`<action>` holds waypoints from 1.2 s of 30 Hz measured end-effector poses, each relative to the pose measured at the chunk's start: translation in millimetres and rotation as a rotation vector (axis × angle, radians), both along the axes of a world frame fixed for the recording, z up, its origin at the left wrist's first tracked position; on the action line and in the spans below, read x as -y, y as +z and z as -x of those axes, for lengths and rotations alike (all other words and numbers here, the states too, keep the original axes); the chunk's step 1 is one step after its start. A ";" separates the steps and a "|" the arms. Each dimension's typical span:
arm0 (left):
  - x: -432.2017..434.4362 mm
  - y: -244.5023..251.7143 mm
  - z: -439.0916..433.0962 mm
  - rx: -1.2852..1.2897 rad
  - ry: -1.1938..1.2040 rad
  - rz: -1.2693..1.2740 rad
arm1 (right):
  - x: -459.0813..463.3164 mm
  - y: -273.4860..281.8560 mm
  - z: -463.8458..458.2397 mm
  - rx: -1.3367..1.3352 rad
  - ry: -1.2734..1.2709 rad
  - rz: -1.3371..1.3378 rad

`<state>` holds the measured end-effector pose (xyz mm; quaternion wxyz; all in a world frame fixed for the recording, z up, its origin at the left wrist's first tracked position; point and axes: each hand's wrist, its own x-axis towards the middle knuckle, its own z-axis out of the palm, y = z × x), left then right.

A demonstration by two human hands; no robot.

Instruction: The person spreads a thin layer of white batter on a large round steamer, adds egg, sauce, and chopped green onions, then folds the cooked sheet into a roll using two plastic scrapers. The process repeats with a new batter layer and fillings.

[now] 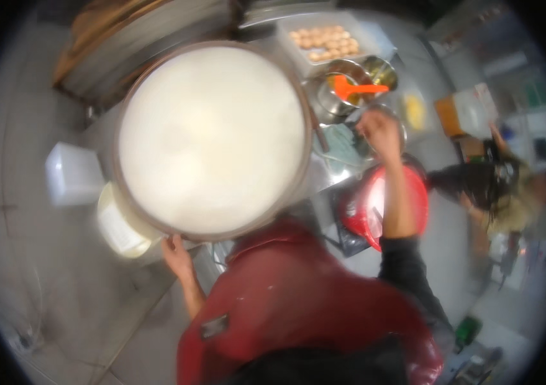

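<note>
Before me lies a large round pan or griddle (249,144) with a brown rim, its whole face covered in something smooth and cream-white. My left hand (176,257) is at the near left part of this rim, fingertips at or just below the edge. Whether it grips the rim I cannot tell. My right hand (379,131) is over a round metal bowl (401,132), fingers curled; blur hides whether anything is in them. Beside that hand lies a grey-green cloth (342,144). Just beyond, an orange plastic scoop or spatula (362,89) rests across a metal pot (326,98).
A tray (297,57) of several eggs stands at the back. Under my right forearm is a red bucket (410,202). A white container (75,175) and a labelled tub (121,226) stand left. A person (499,183) is at the far right.
</note>
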<state>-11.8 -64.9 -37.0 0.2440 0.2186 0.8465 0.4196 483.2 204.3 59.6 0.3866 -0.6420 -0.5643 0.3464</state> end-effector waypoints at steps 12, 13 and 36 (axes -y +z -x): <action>-21.5 -35.4 -16.1 -0.204 -0.189 0.180 | -198.3 -48.8 -59.7 0.098 -0.113 0.108; -24.1 -27.0 -26.0 -0.192 -0.194 0.132 | -199.6 -49.1 -46.2 0.119 -0.058 0.076; -25.1 19.7 -57.5 -0.142 -0.117 0.304 | -200.7 -49.6 -42.0 0.736 0.218 -0.005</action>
